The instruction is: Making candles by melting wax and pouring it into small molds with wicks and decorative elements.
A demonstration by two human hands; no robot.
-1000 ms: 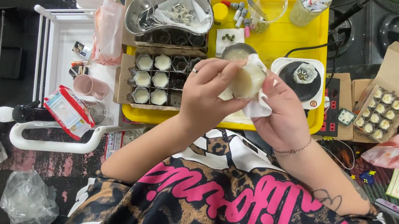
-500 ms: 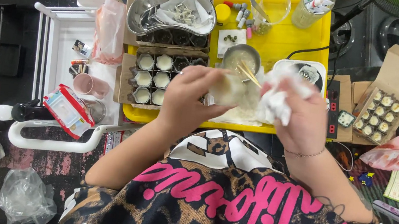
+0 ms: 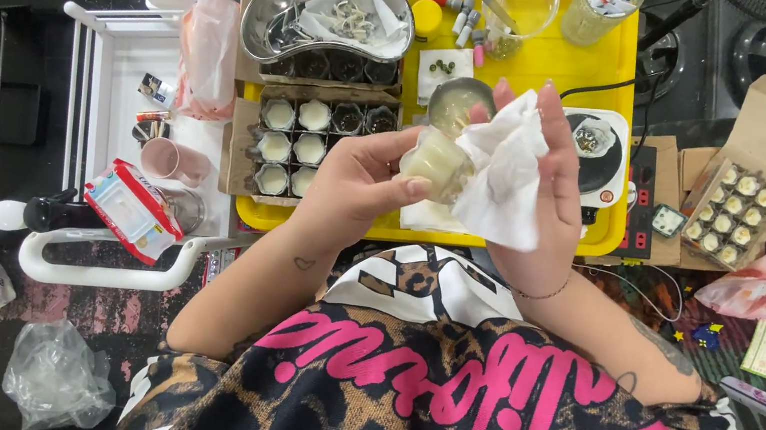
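Since half a second ago the right hand (image 3: 540,183) has opened and turned palm-up, so the white tissue (image 3: 503,167) that was bunched in a fist now lies spread over the palm and fingers, and the small jar (image 3: 438,163) has come clear of the blur, tipped on its side. The left hand (image 3: 358,181) has a closed grip on that jar, thumb along the near side and fingers round the far side; the jar holds a pale cream filling and its end touches the tissue. The right hand's grip is wide, fingers stretched upward, the tissue only resting on it.

Both hands hover above the near edge of the yellow tray (image 3: 537,66). On the tray, just beyond the jar, sits a small metal bowl (image 3: 456,102), with a white hotplate (image 3: 600,151) to its right. Left of the hands a cardboard box with dividers (image 3: 314,134) holds more small jars, some filled white, and above it lies a kidney-shaped steel dish (image 3: 327,15). Well to the right, off the tray, stands a second open carton of filled jars (image 3: 735,212), and near it a pink plastic bag (image 3: 762,287).
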